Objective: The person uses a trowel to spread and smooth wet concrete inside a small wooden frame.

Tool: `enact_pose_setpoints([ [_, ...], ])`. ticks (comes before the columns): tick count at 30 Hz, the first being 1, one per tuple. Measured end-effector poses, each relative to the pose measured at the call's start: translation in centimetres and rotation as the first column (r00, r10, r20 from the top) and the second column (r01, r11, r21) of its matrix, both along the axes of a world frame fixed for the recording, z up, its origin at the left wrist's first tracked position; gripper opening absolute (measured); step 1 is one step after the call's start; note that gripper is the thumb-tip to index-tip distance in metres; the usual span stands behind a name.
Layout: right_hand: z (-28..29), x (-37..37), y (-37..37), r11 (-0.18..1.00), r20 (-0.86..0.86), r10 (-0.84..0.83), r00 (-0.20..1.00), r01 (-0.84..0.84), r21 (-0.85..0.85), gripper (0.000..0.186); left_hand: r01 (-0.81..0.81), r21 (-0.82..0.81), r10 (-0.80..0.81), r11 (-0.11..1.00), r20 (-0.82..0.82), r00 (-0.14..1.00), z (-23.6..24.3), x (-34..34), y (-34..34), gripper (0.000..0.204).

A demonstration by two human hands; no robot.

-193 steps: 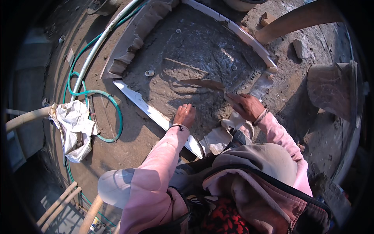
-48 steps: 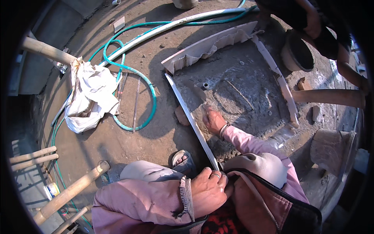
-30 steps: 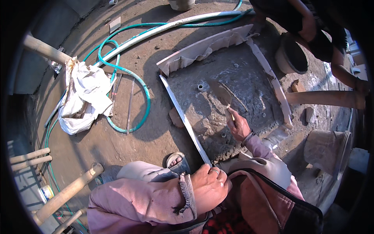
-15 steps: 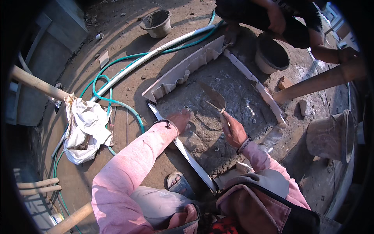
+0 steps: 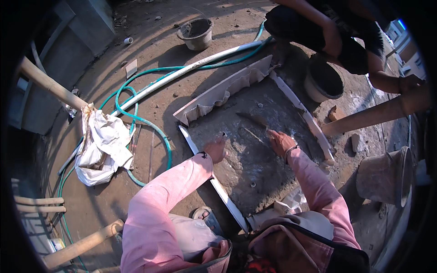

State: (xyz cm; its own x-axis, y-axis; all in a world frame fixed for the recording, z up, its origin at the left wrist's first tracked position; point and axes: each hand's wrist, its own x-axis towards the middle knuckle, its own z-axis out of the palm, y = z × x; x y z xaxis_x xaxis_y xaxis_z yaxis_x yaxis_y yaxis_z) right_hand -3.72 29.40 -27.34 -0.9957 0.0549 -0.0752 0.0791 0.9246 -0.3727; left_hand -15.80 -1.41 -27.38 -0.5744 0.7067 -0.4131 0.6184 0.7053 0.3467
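Farther across the mortar (image 5: 273, 182) the trowel (image 5: 255, 120) has been carried since the earlier frame, its blade laid low there. It is grasped by the right hand (image 5: 282, 143), reached forward. The left hand (image 5: 215, 148) is held palm down, half curled; whether anything is gripped cannot be told. Lettering on the co-worker's dark shirt (image 5: 339, 17) is too small to be read.

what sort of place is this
Probably an outdoor building site: what looks like wet mortar lies with boards along its edges, buckets are close by, and a green hose loops over the ground.
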Motion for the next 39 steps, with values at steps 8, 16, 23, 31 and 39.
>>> enact_pose_setpoints([
  [8, -0.7, -2.7, -0.6, 0.999, -0.015, -0.052, 0.999, 0.052, 0.005, 0.035, 0.020, 0.052, -0.016, 0.998, -0.073, 0.997, -0.5, -0.2, -0.7, 0.071],
  [16, 0.7, -5.9, -1.8, 0.996, 0.058, 0.080, 0.995, -0.077, -0.043, 0.037, 0.021, 0.045, -0.017, 0.999, -0.097, 0.995, -1.2, 0.0, -1.0, 0.069],
  [23, 2.0, -8.6, -2.8, 0.957, -0.003, 0.287, 0.958, -0.287, -0.044, 0.034, 0.024, 0.054, -0.019, 0.998, -0.093, 0.995, -0.6, 0.2, -1.2, 0.069],
  [31, 3.4, -11.5, -6.3, 0.906, 0.135, 0.423, 0.896, -0.417, -0.071, 0.034, -0.017, 0.065, 0.020, 0.998, -0.054, 0.998, 0.6, 0.7, -1.3, 0.070],
  [39, 2.6, -11.5, -0.7, 0.982, 0.114, 0.164, 0.980, -0.151, -0.115, 0.036, -0.005, 0.030, 0.007, 1.000, -0.056, 0.998, 0.2, 0.1, -1.5, 0.068],
])
